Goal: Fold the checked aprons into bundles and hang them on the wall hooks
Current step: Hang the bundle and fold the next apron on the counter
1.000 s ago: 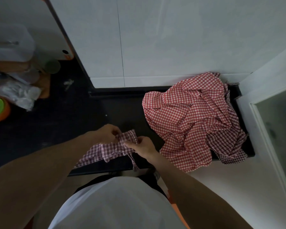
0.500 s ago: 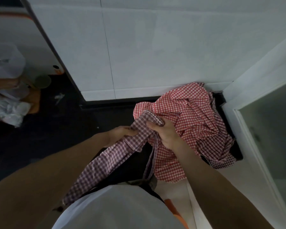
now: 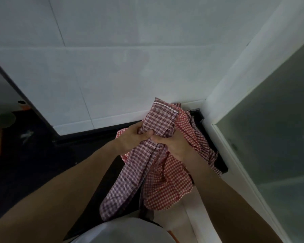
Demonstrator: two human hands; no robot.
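Maroon checked apron (image 3: pixel 158 120) gripped by left hand (image 3: pixel 130 139) and right hand (image 3: pixel 172 142), thumbs touching, above red checked apron (image 3: pixel 172 181).

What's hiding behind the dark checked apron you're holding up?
Behind the dark checked apron lies the red checked apron, crumpled on the black counter. Its middle is covered by the cloth and both hands, so anything underneath can't be seen.

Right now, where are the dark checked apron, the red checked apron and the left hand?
dark checked apron (image 3: pixel 162 118): head view, folded top panel above the hands.
red checked apron (image 3: pixel 172 186): head view, loose lower drape.
left hand (image 3: pixel 130 139): head view, back of the hand.
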